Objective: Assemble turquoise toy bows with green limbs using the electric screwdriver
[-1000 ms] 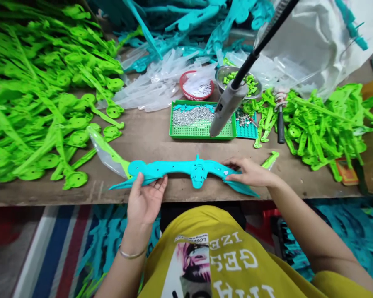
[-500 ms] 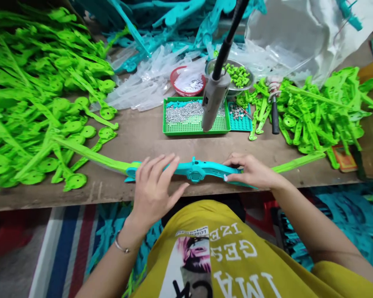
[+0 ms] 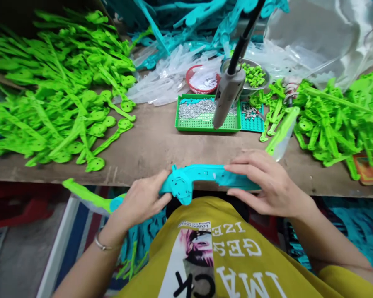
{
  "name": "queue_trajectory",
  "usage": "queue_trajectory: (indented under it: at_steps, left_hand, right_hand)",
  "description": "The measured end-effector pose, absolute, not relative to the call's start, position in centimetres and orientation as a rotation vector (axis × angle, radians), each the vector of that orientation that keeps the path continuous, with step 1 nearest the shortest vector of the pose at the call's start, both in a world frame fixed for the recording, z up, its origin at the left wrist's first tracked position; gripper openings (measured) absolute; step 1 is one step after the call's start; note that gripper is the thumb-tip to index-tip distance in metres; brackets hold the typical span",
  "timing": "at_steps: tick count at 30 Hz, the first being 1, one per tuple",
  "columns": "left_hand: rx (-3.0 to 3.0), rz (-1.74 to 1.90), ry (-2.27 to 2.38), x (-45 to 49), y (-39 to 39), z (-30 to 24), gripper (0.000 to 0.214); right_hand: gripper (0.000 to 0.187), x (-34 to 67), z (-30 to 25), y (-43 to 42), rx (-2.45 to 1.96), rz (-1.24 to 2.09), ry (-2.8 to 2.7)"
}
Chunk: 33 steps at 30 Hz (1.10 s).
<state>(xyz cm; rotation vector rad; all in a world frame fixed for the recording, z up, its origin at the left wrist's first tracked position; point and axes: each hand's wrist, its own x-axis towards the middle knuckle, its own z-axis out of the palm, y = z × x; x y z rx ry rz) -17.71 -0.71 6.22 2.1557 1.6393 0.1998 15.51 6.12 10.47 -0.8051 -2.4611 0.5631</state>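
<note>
Swung off the table's (image 3: 161,142) edge at its left end (image 3: 91,196), the bow (image 3: 207,171) runs crosswise, hub (image 3: 180,185) just beside my gripping left hand (image 3: 141,199), my right hand (image 3: 269,183) holding it loosely.

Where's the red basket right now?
In the head view, upper centre, the red basket sits just behind the green tray, left of the metal bowl.

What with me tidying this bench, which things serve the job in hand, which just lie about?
Likely the job:
turquoise bow-shaped frame, in the left hand
lime-green limbs at its ends
loose lime-green pieces
silvery metal parts in green tray

Seemingly lying about:
orange flat item
white sheet
</note>
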Motion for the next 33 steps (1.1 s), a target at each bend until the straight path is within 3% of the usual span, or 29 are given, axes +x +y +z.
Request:
queue_trajectory:
  at_steps: [4,10,19,25,31,33]
  left_hand:
    - [1.855,0.003,1.471,-19.8,-0.6,8.0,0.050]
    - [1.376,-0.181,1.109,-20.8,2.4,8.9,0.044]
    - [1.189,-0.277,0.954,-20.1,5.3,7.5,0.038]
    - [1.483,-0.254,1.032,-19.5,3.9,8.7,0.042]
    - [2.266,-0.131,1.482,-20.0,-0.9,9.3,0.035]
    - [2.551,0.008,1.544,-20.4,-1.6,8.6,0.030]
  right_hand:
    - [0.038,15.7,10.8,5.5,-0.726,0.490,-2.665]
    - [0.022,15.5,9.7,4.9,-0.659,0.169,-2.636]
    - [0.026,16.2,9.3,4.8,-0.598,0.102,-2.449]
    - [0.021,16.6,10.2,4.2,-0.779,0.359,-2.539]
    - [0.050,15.8,9.4,4.4,-1.055,0.381,-2.645]
    - [0.046,15.1,8.5,4.7,-1.031,0.378,-2.663]
